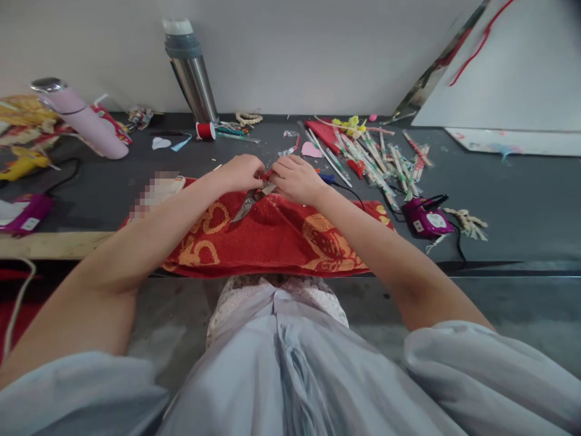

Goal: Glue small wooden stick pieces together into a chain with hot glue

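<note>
My left hand (239, 172) and my right hand (297, 178) meet over a red towel with gold patterns (267, 239) on the dark table (499, 200). Both hands are closed, pinching a small red piece (269, 175) between them. A pair of metal scissors (249, 203) lies on the towel just under my hands, blades pointing toward me and to the left; whether a hand touches its handle I cannot tell.
A steel flask (190, 69) stands at the back. A pink bottle (86, 121) lies at the left, near a red thread spool (206, 130). Several wrapped sticks (385, 160) are scattered at the right. A purple glue gun (426, 218) sits right of the towel.
</note>
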`<move>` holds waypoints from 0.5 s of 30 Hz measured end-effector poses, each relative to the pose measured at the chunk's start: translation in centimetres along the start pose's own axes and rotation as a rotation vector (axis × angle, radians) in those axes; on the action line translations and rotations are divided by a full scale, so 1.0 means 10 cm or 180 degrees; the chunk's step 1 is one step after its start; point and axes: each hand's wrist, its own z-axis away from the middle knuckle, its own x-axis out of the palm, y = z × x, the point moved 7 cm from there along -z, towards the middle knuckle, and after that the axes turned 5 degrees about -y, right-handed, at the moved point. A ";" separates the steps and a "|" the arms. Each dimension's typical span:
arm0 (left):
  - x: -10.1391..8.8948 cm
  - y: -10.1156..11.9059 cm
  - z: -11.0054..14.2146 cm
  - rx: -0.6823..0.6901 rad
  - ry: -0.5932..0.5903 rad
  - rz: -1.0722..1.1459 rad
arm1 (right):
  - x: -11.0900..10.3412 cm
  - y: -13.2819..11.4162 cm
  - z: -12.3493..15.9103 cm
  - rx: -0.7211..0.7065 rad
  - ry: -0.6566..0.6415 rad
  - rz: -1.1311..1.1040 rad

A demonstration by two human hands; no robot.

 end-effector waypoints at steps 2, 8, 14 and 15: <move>-0.01 0.03 0.01 0.0015 0.0003 -0.0065 | -0.01 -0.02 0.01 -0.0113 0.0038 0.0101; -0.01 0.04 -0.08 0.0094 0.0182 -0.0431 | 0.01 -0.01 0.10 -0.0468 0.0008 0.0445; -0.06 0.09 -0.21 0.0114 0.0361 -0.0657 | -0.02 0.11 0.19 -0.0290 -0.0232 0.0603; -0.08 0.10 -0.21 0.0107 0.0397 -0.0675 | -0.04 0.11 0.21 -0.0300 -0.0246 0.0628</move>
